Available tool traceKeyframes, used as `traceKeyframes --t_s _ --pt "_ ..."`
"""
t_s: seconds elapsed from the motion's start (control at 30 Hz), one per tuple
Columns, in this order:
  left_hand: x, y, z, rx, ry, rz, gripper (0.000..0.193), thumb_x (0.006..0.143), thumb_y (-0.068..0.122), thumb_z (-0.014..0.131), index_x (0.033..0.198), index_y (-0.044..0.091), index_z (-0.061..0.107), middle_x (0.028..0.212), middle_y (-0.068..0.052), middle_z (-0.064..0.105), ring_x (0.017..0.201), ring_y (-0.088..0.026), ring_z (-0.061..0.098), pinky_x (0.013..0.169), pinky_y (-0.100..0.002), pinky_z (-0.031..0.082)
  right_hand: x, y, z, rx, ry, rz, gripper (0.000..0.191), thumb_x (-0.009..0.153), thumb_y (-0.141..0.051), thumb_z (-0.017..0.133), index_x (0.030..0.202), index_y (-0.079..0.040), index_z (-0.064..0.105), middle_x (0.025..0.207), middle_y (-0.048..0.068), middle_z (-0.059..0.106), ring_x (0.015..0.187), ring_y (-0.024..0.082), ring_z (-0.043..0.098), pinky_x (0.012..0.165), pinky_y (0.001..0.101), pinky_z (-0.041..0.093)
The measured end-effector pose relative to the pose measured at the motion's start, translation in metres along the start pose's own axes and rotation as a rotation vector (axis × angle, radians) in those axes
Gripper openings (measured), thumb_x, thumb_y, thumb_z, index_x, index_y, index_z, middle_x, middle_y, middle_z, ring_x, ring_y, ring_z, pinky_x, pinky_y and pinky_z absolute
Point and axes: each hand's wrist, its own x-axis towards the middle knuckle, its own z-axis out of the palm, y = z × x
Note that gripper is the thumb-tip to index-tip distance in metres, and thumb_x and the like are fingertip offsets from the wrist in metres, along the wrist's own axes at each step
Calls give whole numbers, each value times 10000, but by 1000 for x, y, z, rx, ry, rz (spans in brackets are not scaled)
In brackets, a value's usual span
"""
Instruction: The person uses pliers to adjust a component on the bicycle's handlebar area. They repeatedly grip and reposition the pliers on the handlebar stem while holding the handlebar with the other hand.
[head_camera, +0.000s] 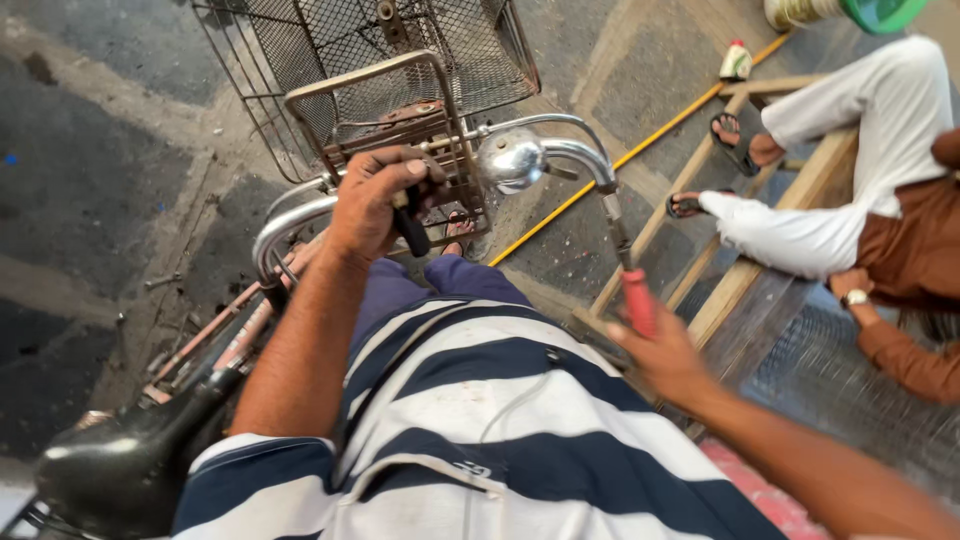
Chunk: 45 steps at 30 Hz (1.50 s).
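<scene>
The left hand (368, 200) is clenched around a black-handled tool (410, 228) at the handlebar (560, 150) centre, its long axis pointing down below the fingers. The right hand (665, 360) grasps the red grip (638, 300), whose axis runs down toward the person.

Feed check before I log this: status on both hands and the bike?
Left hand gripping dark tool handle at handlebar centre. Right hand on red grip. Wire basket ahead; seated person right.

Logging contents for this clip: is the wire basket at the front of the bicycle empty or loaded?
Empty as far as visible: through the wire basket mesh only ground shows; its far end is cut off.
</scene>
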Motion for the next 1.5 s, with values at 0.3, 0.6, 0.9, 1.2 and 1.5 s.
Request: traceKeyframes --t_s 0.3,0.6,0.9,1.2,1.5 --pt "0 -10 -7 -64 -116 13 193 957 110 651 1000 -68 714 864 -135 710 710 -143 625 612 -260 511 -27 -35 -37 215 -129 569 276 848 -257 716 1008 -73 588 659 -7 413 486 136 365 397 343 289" --pt "2 -1 -5 66 -27 26 202 957 116 642 1006 -63 723 843 -123 705 680 -129 605 602 -257 503 117 95 2 -501 450 -659 323 926 -146 651 1226 -41 590 954 212 690 855 394 694 765 457 551" --pt "-2 3 0 109 108 31 225 921 162 651 979 -44 721 837 -104 707 697 -137 627 601 -263 512 23 81 11 65 -302 -199 389 898 -169 699 1244 -33 584 969 143 681 841 314 684 710 433 552" --pt "-3 4 2 144 98 44 216 918 160 647 974 -31 730 837 -105 707 712 -147 642 594 -264 508 48 62 -14 -677 424 -464 494 853 -234 778 1244 -13 571 984 156 676 865 304 677 716 434 544" --pt "-19 -60 46 9 56 -280 209 946 151 612 962 -34 709 847 -126 728 661 -149 618 597 -276 499 -1 16 15 -500 147 -343 413 834 -312 834 978 -23 577 822 174 659 733 332 661 670 452 528"
